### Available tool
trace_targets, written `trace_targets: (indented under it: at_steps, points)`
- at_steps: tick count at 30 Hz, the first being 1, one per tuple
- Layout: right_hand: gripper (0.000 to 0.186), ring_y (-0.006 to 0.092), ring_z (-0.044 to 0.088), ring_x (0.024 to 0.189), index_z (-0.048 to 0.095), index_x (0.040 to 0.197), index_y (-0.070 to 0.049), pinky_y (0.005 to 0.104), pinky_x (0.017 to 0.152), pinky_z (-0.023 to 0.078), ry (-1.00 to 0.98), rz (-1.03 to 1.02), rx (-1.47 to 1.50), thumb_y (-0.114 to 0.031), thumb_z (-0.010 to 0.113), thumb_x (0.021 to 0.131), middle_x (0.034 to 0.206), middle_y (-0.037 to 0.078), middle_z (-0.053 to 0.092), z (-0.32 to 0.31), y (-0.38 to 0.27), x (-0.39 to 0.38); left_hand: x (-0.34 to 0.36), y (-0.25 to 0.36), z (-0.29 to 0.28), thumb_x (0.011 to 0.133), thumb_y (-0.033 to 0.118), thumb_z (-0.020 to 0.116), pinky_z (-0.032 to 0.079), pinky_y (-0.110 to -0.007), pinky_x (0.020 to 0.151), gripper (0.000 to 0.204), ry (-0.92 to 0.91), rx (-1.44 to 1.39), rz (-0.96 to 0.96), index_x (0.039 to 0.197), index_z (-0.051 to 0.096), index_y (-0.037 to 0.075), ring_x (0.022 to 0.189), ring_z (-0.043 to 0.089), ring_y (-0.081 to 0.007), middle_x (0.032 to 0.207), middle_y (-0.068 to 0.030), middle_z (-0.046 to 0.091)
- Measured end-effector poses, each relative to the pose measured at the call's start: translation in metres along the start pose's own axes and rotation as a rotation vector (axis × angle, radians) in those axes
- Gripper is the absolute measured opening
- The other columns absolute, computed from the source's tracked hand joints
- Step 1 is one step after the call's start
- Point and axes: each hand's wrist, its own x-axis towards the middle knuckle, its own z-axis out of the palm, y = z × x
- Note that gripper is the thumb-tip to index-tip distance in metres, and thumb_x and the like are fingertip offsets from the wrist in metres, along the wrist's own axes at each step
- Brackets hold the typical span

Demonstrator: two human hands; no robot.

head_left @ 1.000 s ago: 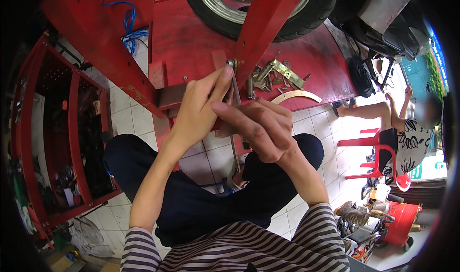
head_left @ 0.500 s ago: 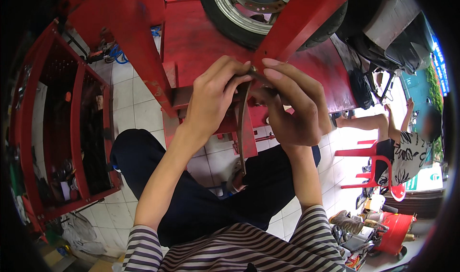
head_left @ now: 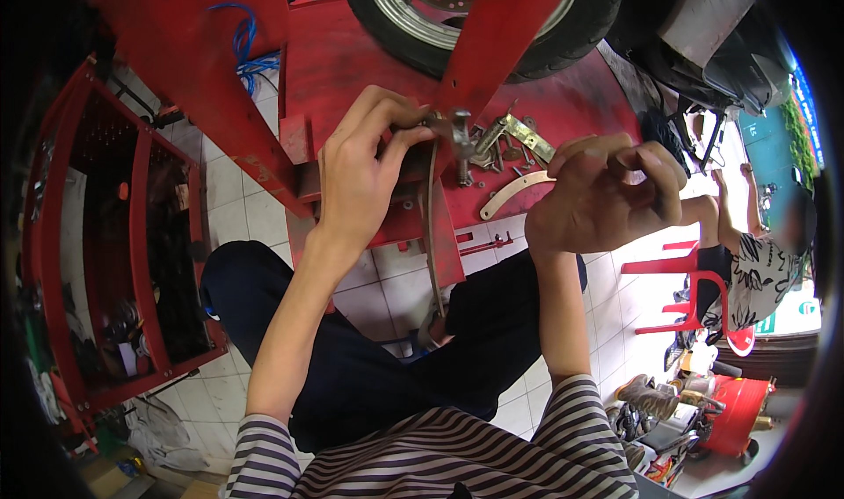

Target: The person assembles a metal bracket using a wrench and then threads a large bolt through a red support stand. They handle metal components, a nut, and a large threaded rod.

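My left hand (head_left: 374, 160) is closed, thumb and fingertips pinching the top end of a long, thin curved strip (head_left: 432, 235) that hangs down towards my feet. By those fingertips is a metal fitting (head_left: 461, 143), slightly blurred; I cannot tell whether it is joined to the strip. My right hand (head_left: 607, 196) is raised to the right, apart from the strip, with its fingers curled in. Whatever it may hold is hidden. Between the hands, a pale curved piece with holes (head_left: 514, 191) lies near a metal bracket (head_left: 527, 137) and several small bolts and parts on the red platform (head_left: 352, 68).
A tyred wheel (head_left: 400, 46) lies beyond a slanting red post (head_left: 492, 42). Red shelving (head_left: 141, 244) stands at left, near a blue hose (head_left: 246, 37). At right a person (head_left: 760, 262) sits on a red chair (head_left: 703, 297); metal parts (head_left: 668, 420) are piled below.
My right hand has moved away from the strip to the right, uncovering the loose parts on the platform. My left hand has shifted slightly left, still pinching the strip.
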Motion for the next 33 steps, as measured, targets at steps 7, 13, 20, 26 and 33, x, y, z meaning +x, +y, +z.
trace_targets:
  at_steps: [7, 13, 20, 26, 33]
  points:
    - [0.046, 0.0089, 0.054, 0.073, 0.048, 0.118, -0.003, 0.0205, 0.063, 0.047, -0.089, 0.027, 0.050, 0.003, 0.075, 0.081, 0.108, 0.009, 0.042, 0.007, -0.006, 0.007, -0.006, -0.011, 0.004, 0.092, 0.002, 0.062, 0.049, -0.040, 0.069, 0.014, -0.109, 0.078, 0.003, 0.098, 0.050, -0.002, 0.078, 0.062, -0.0353, 0.091, -0.0164, 0.062]
    - [0.045, 0.0095, 0.053, 0.075, 0.048, 0.118, -0.003, 0.0212, 0.064, 0.047, -0.055, 0.023, 0.074, 0.004, 0.073, 0.081, 0.108, 0.008, 0.043, 0.007, -0.003, 0.003, 0.001, -0.006, 0.002, 0.097, 0.006, 0.058, 0.047, -0.038, 0.065, 0.016, -0.147, 0.058, 0.042, 0.095, 0.045, -0.002, 0.072, 0.056, -0.0373, 0.085, -0.0196, 0.058]
    - [0.046, 0.0100, 0.053, 0.078, 0.046, 0.119, -0.003, 0.0216, 0.065, 0.047, -0.040, 0.080, 0.108, 0.005, 0.072, 0.082, 0.110, 0.009, 0.042, 0.007, -0.005, 0.002, 0.004, -0.004, 0.004, 0.103, 0.019, 0.052, 0.040, -0.032, 0.058, 0.026, -0.171, -0.161, -0.216, 0.090, 0.044, -0.001, 0.061, 0.041, -0.0214, 0.071, -0.0139, 0.049]
    - [0.038, 0.0103, 0.054, 0.069, 0.041, 0.121, -0.001, 0.0220, 0.053, 0.046, -0.125, 0.068, -0.010, 0.007, 0.060, 0.090, 0.109, 0.010, 0.045, 0.004, 0.000, 0.003, 0.004, 0.000, 0.005, 0.105, 0.024, 0.049, 0.038, -0.031, 0.052, 0.031, -0.184, -0.329, -0.396, 0.086, 0.045, 0.000, 0.054, 0.045, -0.0113, 0.060, -0.0084, 0.048]
    - [0.024, 0.0044, 0.056, 0.069, 0.054, 0.120, -0.001, 0.0199, 0.057, 0.046, -0.515, 0.536, -0.122, 0.000, 0.059, 0.096, 0.099, 0.006, 0.056, 0.012, 0.020, 0.010, 0.003, 0.002, 0.006, 0.106, 0.025, 0.044, 0.039, -0.037, 0.053, 0.032, -0.169, -0.198, -0.351, 0.087, 0.047, -0.001, 0.053, 0.052, -0.0271, 0.059, -0.0160, 0.052]
